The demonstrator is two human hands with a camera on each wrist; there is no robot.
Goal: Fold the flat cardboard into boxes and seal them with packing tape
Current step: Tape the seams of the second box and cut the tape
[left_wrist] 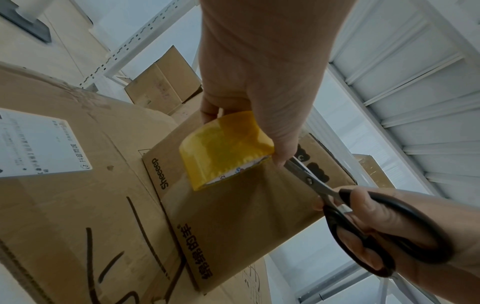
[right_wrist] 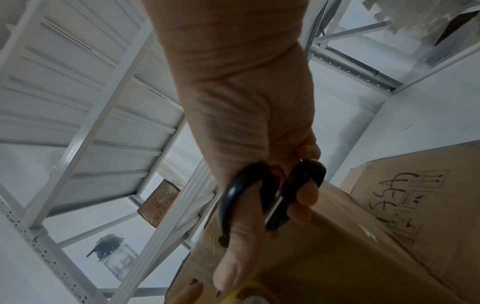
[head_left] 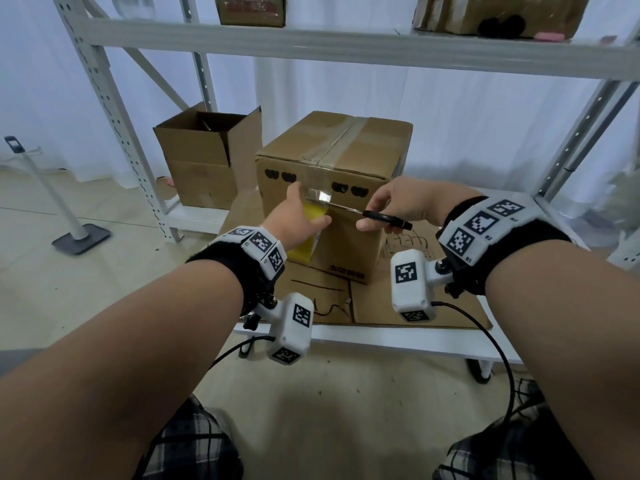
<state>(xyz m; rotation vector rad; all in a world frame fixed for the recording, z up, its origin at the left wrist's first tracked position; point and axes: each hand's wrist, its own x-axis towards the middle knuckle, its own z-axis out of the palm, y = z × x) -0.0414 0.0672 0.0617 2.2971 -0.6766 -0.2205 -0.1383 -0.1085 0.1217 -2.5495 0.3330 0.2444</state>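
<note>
A closed cardboard box (head_left: 349, 157) stands on flattened cardboard (head_left: 391, 306) on the low shelf, with clear tape along its top seam and down its front face. My left hand (head_left: 298, 216) grips a yellow roll of packing tape (head_left: 306, 237) (left_wrist: 223, 148) against the box front. A stretch of tape (head_left: 320, 195) runs from the roll up to the box. My right hand (head_left: 394, 206) holds black-handled scissors (head_left: 384, 216) (left_wrist: 363, 216) (right_wrist: 272, 197), fingers through the loops. The blades (left_wrist: 306, 174) lie at the tape just beside the roll.
An open, empty cardboard box (head_left: 207, 157) stands behind on the left. White metal shelving (head_left: 346, 46) frames the work area, with boxes on the upper shelf (head_left: 249, 8). A floor stand (head_left: 79, 233) is at the far left. A glass jar (right_wrist: 114, 257) sits on a shelf.
</note>
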